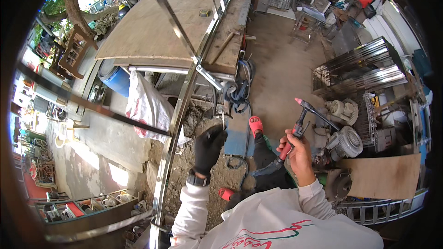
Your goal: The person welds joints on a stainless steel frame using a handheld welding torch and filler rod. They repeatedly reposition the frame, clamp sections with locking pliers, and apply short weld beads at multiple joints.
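Left hand [208, 146] in a black glove, fingers together pinching a thin filler rod [223, 121] that sticks up from the fingertips. Hand sits just right of the long curved steel rail [177, 110] running from the bottom edge up toward the joint [199, 64] where several shiny bars meet.

Right hand [297, 152] bare, fingers clamped around the red handle of a welding torch [300, 122]; pink nozzle points up-left, hose [263, 169] trails down from the handle toward the legs. Torch is well apart from the rail, held over the ground to the right.

Wooden surface [152, 27] at top, with a hammer [224, 45] near its right edge. Blue barrel [117, 79] and a white sack [147, 106] under its near edge. Stack of steel tubes [360, 71] and blower motors [346, 140] to the right. Red sandal [255, 125] on the dirt floor below.
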Demonstrator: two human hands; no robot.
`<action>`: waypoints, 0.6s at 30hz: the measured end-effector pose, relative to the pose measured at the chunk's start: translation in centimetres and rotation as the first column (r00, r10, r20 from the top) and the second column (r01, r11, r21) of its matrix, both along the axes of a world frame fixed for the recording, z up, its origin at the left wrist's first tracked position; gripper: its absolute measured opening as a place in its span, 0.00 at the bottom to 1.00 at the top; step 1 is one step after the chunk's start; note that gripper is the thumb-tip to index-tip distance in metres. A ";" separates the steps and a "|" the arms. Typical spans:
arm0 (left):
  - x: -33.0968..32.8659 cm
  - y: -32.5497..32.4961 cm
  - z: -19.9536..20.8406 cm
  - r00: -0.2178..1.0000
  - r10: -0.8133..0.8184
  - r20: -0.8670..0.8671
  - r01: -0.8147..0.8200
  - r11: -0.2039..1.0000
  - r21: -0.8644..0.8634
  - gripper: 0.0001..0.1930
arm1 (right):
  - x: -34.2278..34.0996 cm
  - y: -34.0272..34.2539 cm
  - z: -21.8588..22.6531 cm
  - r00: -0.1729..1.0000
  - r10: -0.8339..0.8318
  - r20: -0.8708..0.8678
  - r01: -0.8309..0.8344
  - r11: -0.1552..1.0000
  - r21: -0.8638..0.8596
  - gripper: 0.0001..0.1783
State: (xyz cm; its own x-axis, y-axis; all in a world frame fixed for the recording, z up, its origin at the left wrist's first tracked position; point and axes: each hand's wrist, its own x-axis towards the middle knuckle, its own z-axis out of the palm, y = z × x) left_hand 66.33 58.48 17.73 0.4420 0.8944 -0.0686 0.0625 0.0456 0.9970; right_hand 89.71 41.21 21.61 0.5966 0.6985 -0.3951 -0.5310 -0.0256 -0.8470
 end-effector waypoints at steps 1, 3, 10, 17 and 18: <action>2.8 2.9 -0.5 1.000 -0.014 -0.023 0.014 1.000 -0.006 0.13 | 1.5 1.9 -0.5 1.000 0.015 -0.012 -0.015 1.000 -0.010 0.13; 8.2 8.8 -2.0 0.986 0.078 -0.144 -0.050 0.980 0.191 0.12 | 4.4 6.3 -1.5 0.998 0.054 -0.043 -0.055 0.998 -0.037 0.13; 23.4 33.5 -4.6 0.753 0.322 -0.574 0.015 0.863 0.504 0.13 | 16.4 23.2 -1.7 0.941 0.273 -0.200 -0.294 0.952 -0.087 0.16; 28.6 35.4 2.1 0.911 0.308 -0.274 -0.215 0.922 0.323 0.19 | 24.6 41.3 -1.1 0.875 0.374 -0.306 -0.396 0.918 -0.007 0.17; 29.2 32.9 4.0 0.957 0.276 -0.083 -0.272 0.960 0.058 0.15 | 25.6 43.9 -2.3 0.874 0.380 -0.303 -0.395 0.919 0.011 0.17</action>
